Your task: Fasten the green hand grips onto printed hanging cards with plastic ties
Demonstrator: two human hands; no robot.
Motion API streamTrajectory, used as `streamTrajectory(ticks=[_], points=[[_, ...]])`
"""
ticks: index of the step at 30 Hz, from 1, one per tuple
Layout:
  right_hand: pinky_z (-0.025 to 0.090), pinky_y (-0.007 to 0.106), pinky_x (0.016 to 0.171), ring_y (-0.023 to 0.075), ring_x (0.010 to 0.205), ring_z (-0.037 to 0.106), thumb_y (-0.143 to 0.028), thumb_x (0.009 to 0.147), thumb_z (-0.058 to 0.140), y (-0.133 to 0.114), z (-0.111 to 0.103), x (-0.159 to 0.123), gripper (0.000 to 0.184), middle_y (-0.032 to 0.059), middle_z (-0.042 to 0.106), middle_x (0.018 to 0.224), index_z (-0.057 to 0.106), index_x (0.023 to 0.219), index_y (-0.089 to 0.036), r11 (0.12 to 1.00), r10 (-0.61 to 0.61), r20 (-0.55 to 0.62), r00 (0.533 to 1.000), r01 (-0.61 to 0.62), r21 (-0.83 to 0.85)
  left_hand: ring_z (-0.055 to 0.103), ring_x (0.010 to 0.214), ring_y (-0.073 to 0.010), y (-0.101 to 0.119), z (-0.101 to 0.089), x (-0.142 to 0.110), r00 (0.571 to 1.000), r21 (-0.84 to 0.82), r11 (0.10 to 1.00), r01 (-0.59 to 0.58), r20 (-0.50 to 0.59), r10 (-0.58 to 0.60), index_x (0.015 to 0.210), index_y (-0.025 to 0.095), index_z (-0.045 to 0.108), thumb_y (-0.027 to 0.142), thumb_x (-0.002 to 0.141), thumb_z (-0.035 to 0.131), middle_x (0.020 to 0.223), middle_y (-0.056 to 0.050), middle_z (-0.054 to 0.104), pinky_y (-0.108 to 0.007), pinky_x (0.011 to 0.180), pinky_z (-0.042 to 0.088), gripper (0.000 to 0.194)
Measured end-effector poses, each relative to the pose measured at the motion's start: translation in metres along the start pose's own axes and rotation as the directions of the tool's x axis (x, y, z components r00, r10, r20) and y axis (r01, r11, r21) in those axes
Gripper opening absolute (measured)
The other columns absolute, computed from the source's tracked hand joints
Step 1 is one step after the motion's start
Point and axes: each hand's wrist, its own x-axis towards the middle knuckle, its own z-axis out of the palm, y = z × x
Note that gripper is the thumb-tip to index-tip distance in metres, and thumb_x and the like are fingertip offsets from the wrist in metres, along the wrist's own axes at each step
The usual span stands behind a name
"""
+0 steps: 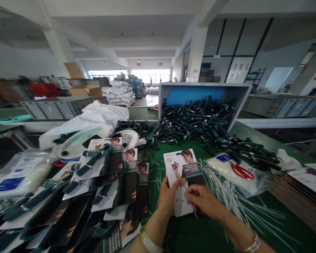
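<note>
On my feed, carded grips [105,179] pile left of the card [179,182]. My left hand [168,196] clamps that card, and my right hand [205,201] sits just beside it, pinching a tie [191,206] against it. Right of the card: loose ties [242,207] — then red scissors [242,171].

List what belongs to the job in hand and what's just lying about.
Job in hand: left hand holding a printed backing card; right hand pinching a white plastic tie; loose ties; dark green hand grippers; carded grippers.
Lying about: red scissors; grey crate; white sacks.
</note>
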Motion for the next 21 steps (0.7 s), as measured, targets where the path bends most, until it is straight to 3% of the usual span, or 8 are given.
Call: streamTrajectory(ticks=[2,4,9,11,15,21], points=[[0.027,0.017,0.033,0.0044,0.033,0.039,-0.045,0.074,0.052,-0.001,-0.005,0.0,0.028,-0.0024,0.059,0.054,0.051,0.071,-0.017,0.998,-0.022,-0.143,0.99,0.029,0.052,0.064,0.071,-0.0192,0.0,0.0,0.0,0.999,-0.047,0.998,0.042,-0.015,-0.043,0.103,0.016,0.053,0.038,0.062,0.072,0.091,-0.009,0.067,-0.027,0.062,0.049,0.05],[0.03,0.018,0.033,0.0053,0.035,0.042,-0.047,0.076,0.052,-0.002,-0.008,0.001,0.029,-0.0012,0.061,0.058,0.05,0.075,-0.018,0.991,-0.072,-0.303,0.95,0.104,0.09,0.065,0.072,-0.0201,0.001,0.002,-0.002,0.996,-0.116,0.989,0.087,-0.022,-0.09,0.115,0.018,0.047,0.041,0.064,0.071,0.092,-0.009,0.067,-0.029,0.065,0.05,0.061],[0.052,0.025,0.046,0.0196,0.07,0.064,-0.049,0.073,0.058,-0.001,-0.004,0.007,0.031,0.0032,0.063,0.071,0.046,0.08,-0.021,0.95,-0.161,-0.539,0.827,0.278,0.142,0.064,0.085,-0.022,0.0,0.012,-0.012,0.994,-0.316,0.943,0.107,0.065,-0.091,0.129,0.026,0.03,0.039,0.068,0.068,0.103,-0.009,0.062,-0.035,0.075,0.05,0.073],[0.054,0.028,0.046,0.0218,0.073,0.065,-0.048,0.074,0.058,0.0,0.001,0.011,0.032,0.0035,0.063,0.071,0.045,0.081,-0.02,0.936,-0.17,-0.581,0.796,0.315,0.159,0.063,0.088,-0.0218,0.0,0.015,-0.015,0.994,-0.364,0.927,0.092,0.094,-0.062,0.13,0.026,0.028,0.037,0.07,0.067,0.104,-0.008,0.062,-0.035,0.077,0.049,0.072],[0.056,0.029,0.046,0.0204,0.068,0.066,-0.046,0.077,0.056,0.002,0.007,0.016,0.029,0.0035,0.065,0.071,0.045,0.081,-0.019,0.929,-0.204,-0.598,0.775,0.346,0.131,0.06,0.094,-0.0209,0.001,0.02,-0.021,0.991,-0.421,0.906,0.047,0.133,0.01,0.129,0.025,0.03,0.031,0.072,0.066,0.104,-0.007,0.062,-0.033,0.083,0.046,0.068],[0.056,0.027,0.046,0.019,0.065,0.066,-0.043,0.079,0.054,0.001,0.01,0.017,0.026,0.0044,0.064,0.071,0.048,0.08,-0.018,0.926,-0.262,-0.64,0.722,0.375,0.045,0.06,0.093,-0.0204,0.001,0.023,-0.022,0.996,-0.424,0.905,0.037,0.089,0.001,0.129,0.027,0.032,0.033,0.07,0.068,0.105,-0.006,0.062,-0.032,0.082,0.047,0.07]])
